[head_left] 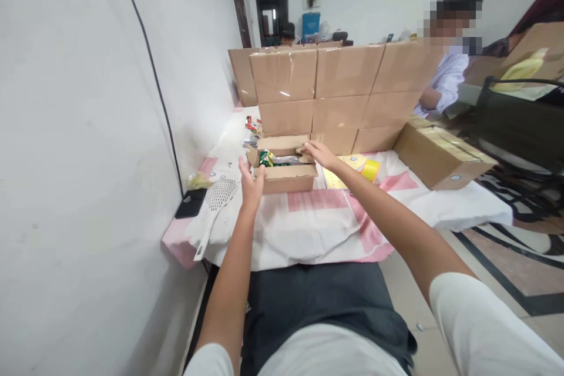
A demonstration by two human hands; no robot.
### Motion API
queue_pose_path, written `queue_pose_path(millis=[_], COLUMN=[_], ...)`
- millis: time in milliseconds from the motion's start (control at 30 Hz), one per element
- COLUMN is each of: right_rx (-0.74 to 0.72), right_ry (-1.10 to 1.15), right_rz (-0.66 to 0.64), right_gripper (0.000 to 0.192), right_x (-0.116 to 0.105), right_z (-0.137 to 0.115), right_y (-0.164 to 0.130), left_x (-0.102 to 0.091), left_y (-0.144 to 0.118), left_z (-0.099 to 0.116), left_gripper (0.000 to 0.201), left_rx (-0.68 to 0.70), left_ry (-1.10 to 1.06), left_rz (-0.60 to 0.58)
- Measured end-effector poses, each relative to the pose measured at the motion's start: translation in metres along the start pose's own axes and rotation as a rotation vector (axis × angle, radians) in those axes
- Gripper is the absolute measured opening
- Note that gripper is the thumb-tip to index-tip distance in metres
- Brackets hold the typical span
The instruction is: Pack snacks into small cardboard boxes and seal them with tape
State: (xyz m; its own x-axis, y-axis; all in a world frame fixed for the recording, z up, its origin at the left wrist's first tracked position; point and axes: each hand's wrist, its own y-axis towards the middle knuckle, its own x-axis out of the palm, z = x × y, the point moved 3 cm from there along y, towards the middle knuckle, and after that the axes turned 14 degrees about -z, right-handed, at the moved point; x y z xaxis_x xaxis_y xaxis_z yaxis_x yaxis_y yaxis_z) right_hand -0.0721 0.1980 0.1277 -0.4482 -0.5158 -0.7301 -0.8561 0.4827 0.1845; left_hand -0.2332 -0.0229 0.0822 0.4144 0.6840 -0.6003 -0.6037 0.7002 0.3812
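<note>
Dark-trousered lap nearest, left hand (pixel 250 183) open at near corner of small open brown cardboard box (pixel 284 163), right hand (pixel 320 154) fingers resting loosely on its far flap, green packets (pixel 266 158) inside, white slotted plastic scoop (pixel 214 208) beside

Table (pixel 326 229) w/ pink-white cloth: boxes (pixel 335 94), slotted spoon (pixel 215 205).

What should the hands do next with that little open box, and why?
Probably fold the flaps shut. The small open box already has packets inside; the left hand rests at its near left corner and the right hand touches its far flap.
</note>
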Motion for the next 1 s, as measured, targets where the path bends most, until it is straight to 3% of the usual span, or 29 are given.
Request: queue_pose_path(millis=[100,167,233,300,367,433,500,567,633,733,800,933,1000], right_rx=[-0.059,-0.02,0.031,0.08,0.119,0.11,0.027,-0.068,-0.105,-0.102,-0.077,0.122,0.212], right_ry=[0.036,0.09,0.151,0.215,0.283,0.354,0.405,0.389,0.302,0.156,0.029,-0.156,-0.134], right_rz=[0.004,0.072,0.148,0.206,0.241,0.262,0.222,0.115,0.022,-0.009,0.101,0.685,0.776], right_gripper=[0.028,0.025,0.03,0.044,0.052,0.054,0.054,0.048,0.04,0.038,0.035,0.041,0.042], right_x=[0.016,0.019,0.018,0.015,0.013,0.011,0.013,0.018,0.023,0.024,0.01,-0.052,-0.076], right_z=[0.005,0.009,0.014,0.018,0.02,0.02,0.018,0.014,0.011,0.006,0.007,0.041,0.072], right_y=[-0.004,0.001,0.012,0.026,0.037,0.04,0.034,0.023,0.012,0.0,-0.012,-0.078,-0.12], left_x=[-0.005,-0.013,-0.022,-0.03,-0.033,-0.03,-0.023,-0.015,-0.007,0.012,0.024,0.033,0.034], left_y=[0.013,0.015,0.018,0.026,0.037,0.048,0.056,0.059,0.055,0.042,0.033,0.028,0.031], left_z=[-0.009,-0.01,-0.012,-0.014,-0.016,-0.017,-0.015,-0.007,0.007,0.032,0.045,0.057,0.061], left_gripper=[0.086,0.096,0.093,0.076,0.064,0.064,0.066,0.063,0.056,0.048,0.048,0.054,0.052], left_rx=[0.23,0.336,0.349,0.247,0.095,-0.014,-0.07,-0.063,0.03,0.216,0.242,0.167,0.156], left_ry=[0.078,0.198,0.24,0.182,0.09,0.049,0.075,0.169,0.309,0.485,0.53,0.573,0.615], left_rz=[-0.262,-0.354,-0.415,-0.385,-0.263,-0.166,-0.151,-0.15,-0.153,-0.313,-0.419,-0.452,-0.479])
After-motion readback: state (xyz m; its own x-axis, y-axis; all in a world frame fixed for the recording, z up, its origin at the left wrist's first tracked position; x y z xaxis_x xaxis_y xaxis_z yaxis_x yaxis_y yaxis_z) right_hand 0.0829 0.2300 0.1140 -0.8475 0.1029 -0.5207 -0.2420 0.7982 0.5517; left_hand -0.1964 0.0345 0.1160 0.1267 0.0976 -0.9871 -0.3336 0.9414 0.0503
